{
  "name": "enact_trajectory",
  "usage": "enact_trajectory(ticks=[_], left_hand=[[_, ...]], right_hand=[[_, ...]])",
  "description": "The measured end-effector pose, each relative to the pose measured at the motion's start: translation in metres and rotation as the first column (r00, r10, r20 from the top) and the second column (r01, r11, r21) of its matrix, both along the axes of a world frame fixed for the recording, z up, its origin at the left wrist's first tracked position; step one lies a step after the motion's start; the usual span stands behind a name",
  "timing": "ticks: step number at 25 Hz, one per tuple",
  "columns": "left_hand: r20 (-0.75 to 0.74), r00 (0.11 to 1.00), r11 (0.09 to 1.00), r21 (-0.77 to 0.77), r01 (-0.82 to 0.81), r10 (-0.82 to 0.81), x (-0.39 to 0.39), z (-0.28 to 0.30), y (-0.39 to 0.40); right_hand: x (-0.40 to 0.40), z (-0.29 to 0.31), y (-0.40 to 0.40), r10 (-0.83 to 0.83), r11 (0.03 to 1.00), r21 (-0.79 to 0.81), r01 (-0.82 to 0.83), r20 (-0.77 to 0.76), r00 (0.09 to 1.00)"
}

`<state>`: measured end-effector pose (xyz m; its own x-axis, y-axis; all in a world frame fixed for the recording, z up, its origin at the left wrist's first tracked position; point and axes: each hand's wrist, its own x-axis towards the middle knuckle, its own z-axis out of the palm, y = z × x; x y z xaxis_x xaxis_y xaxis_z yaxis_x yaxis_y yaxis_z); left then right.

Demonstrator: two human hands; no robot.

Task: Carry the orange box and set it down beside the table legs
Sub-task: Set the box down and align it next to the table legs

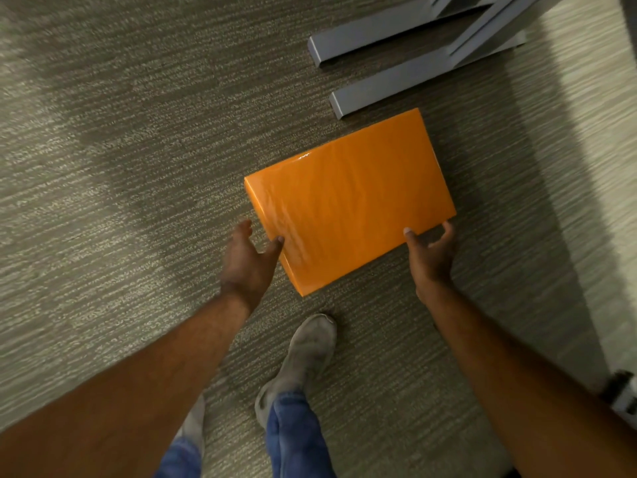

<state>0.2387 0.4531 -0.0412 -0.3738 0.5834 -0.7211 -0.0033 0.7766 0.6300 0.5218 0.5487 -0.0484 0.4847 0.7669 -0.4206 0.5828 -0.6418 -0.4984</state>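
A flat orange box wrapped in glossy film lies low over the grey carpet, its far corner close to two grey metal table legs. My left hand touches the box's near left edge with the thumb on top and the fingers spread. At the near right corner, my right hand has its thumb on top and its fingers curled under the edge. Whether the box rests on the carpet I cannot tell.
The two flat grey feet of the table legs run diagonally at the upper right. A pale strip of floor lies along the right side. My shoes and jeans stand just behind the box. A dark object sits at the right edge.
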Motion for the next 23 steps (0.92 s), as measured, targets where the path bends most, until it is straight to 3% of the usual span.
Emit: enact_trajectory(ticks=[6,10,15,18,23], left_hand=[[0.021,0.998,0.998,0.016,0.063,-0.063,0.013,0.008,-0.010],[-0.123,0.949,0.954,0.038,0.297,-0.291,0.020,0.019,-0.018],[-0.239,0.860,0.880,0.040,0.472,-0.450,0.032,0.028,-0.007],[-0.302,0.850,0.886,0.033,0.462,-0.431,0.032,0.014,0.009],[-0.295,0.928,0.969,0.023,0.246,-0.228,0.031,-0.011,0.028]], right_hand=[[0.007,0.004,-0.026,-0.055,0.997,-0.046,0.054,-0.021,0.998],[0.006,0.006,-0.043,-0.047,0.997,-0.071,0.044,-0.046,0.998],[-0.004,0.004,-0.047,0.178,0.982,-0.057,-0.181,-0.051,0.983],[0.001,-0.004,-0.020,0.248,0.968,-0.025,-0.249,-0.027,0.968],[0.027,-0.018,0.040,0.216,0.976,0.018,-0.216,0.021,0.976]])
